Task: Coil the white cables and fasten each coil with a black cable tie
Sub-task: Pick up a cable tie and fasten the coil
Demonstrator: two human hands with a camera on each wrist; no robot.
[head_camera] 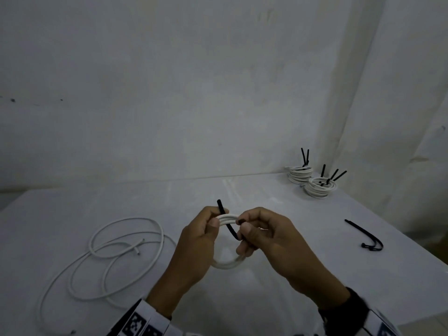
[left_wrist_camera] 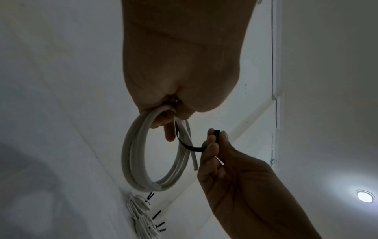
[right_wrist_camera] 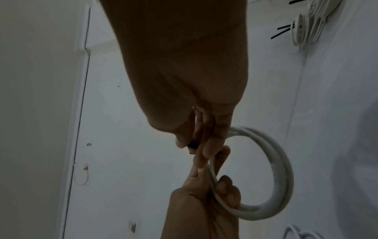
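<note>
A small white cable coil [head_camera: 227, 263] [left_wrist_camera: 135, 155] [right_wrist_camera: 280, 174] hangs above the table between both hands. My left hand [head_camera: 206, 229] [left_wrist_camera: 174, 103] [right_wrist_camera: 206, 190] grips its top strands together with one end of a black cable tie [head_camera: 231, 230] [left_wrist_camera: 187, 146], whose tip sticks up past the fingers. My right hand [head_camera: 252, 231] [left_wrist_camera: 212, 145] [right_wrist_camera: 196, 142] pinches the tie's other end, which loops under the strands. A loose white cable [head_camera: 106, 258] sprawls on the table at the left.
Two stacks of tied white coils [head_camera: 312, 181] [left_wrist_camera: 143, 216] [right_wrist_camera: 309, 24] sit at the table's back right corner by the wall. A spare black tie [head_camera: 366, 236] lies at the right near the table edge [head_camera: 412, 248].
</note>
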